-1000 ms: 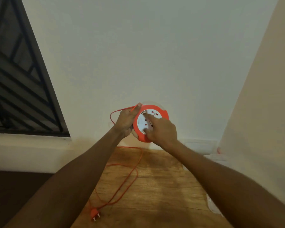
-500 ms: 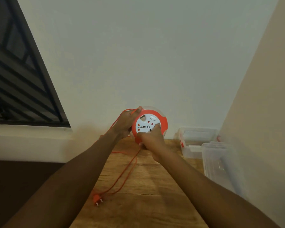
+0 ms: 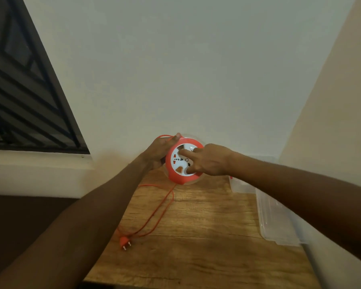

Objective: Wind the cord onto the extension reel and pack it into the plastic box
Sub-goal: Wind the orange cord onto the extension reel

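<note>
Dim warm light, soft focus, perhaps edge-warped

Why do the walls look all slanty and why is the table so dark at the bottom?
Head view: the wide-angle lens bends the picture, so the walls and window lean. Dim warm light leaves the arms' shadow over the near table. The reel, left hand, right hand and plug look slightly soft.

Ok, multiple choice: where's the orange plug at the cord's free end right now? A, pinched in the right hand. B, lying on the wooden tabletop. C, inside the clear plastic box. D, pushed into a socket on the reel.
B: the orange plug lies on the wooden tabletop at the end of the loose cord, well below the reel that both hands hold.
</note>
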Demonstrator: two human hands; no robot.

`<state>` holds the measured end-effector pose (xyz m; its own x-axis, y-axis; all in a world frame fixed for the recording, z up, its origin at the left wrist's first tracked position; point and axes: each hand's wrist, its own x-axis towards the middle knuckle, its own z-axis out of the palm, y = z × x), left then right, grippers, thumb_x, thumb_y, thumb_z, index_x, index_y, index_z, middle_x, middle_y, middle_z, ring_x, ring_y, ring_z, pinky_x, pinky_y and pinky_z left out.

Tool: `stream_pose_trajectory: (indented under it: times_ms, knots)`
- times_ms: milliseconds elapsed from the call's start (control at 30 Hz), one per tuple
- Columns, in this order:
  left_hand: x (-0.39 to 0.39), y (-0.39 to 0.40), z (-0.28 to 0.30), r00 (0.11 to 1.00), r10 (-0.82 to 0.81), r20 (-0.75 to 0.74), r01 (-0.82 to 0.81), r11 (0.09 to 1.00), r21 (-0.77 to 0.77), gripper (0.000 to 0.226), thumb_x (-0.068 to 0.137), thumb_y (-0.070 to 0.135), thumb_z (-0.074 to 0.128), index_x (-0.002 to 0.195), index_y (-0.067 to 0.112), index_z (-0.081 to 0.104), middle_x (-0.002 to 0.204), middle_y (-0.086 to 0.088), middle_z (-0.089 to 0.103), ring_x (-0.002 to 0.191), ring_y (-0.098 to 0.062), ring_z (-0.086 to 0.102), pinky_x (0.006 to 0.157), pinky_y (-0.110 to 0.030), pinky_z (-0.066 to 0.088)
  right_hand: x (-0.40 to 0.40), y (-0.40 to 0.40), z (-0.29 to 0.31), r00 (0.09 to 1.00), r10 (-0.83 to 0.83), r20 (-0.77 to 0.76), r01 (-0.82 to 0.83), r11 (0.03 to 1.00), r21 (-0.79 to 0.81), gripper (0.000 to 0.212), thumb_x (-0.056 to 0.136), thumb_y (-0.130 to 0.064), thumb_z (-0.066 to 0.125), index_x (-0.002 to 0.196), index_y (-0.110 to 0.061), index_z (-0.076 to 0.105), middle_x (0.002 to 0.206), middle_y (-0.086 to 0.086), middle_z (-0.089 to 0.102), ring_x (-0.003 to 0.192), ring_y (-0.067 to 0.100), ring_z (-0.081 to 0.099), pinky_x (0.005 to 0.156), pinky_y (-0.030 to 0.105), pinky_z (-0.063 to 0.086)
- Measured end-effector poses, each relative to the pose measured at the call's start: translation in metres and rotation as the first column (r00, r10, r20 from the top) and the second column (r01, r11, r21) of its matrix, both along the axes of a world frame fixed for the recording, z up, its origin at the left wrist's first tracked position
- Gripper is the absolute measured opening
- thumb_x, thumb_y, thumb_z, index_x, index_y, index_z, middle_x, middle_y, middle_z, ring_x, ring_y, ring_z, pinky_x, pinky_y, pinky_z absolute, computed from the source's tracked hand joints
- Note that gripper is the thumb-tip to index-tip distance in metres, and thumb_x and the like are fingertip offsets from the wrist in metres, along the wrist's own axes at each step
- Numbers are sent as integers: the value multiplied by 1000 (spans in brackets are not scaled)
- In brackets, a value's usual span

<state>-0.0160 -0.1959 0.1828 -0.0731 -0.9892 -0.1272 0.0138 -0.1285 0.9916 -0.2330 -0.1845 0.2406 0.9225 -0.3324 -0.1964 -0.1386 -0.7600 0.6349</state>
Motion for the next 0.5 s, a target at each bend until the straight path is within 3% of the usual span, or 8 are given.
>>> stream_pose_trajectory:
  times_ms: [100, 267, 400, 500]
  knots:
    - [2, 0, -1, 1000, -9, 0, 9, 1000, 10, 37, 101, 47, 59, 109, 14, 74, 97, -8, 82, 81, -25, 80, 69, -37, 67, 8, 2, 12, 994, -18, -111, 13, 999, -48, 55, 96, -26, 63, 145, -41, 41, 156, 13, 27, 113, 36, 59, 68, 37, 54]
    - [-2, 2, -1, 999, -49, 8, 49, 998, 42, 40, 101, 49, 59, 106, 13, 75, 95, -9, 82, 78, -24, 79, 68, -37, 66, 21, 4, 16, 978, 38, -203, -57, 994, -92, 78, 89, -34, 73, 151, -42, 27, 144, 14, 46, 115, 33, 60, 76, 41, 57]
    - [-5, 2, -4, 999, -38, -11, 38, 999, 36, 39, 100, 50, 61, 102, 15, 78, 94, -9, 82, 77, -24, 79, 67, -37, 66, 30, 11, 5, 970, 4, -243, -34, 992, -121, 70, 87, -31, 74, 148, -32, 39, 139, 15, 52, 120, 36, 57, 85, 46, 55]
    - [-4, 3, -8, 998, -41, -39, 43, 998, 52, 40, 100, 51, 59, 107, 15, 77, 97, -8, 82, 81, -24, 79, 73, -40, 66, 33, 14, 0, 971, 16, -239, -55, 986, -156, 59, 89, -29, 70, 143, -30, 46, 131, 17, 57, 113, 35, 61, 72, 41, 55]
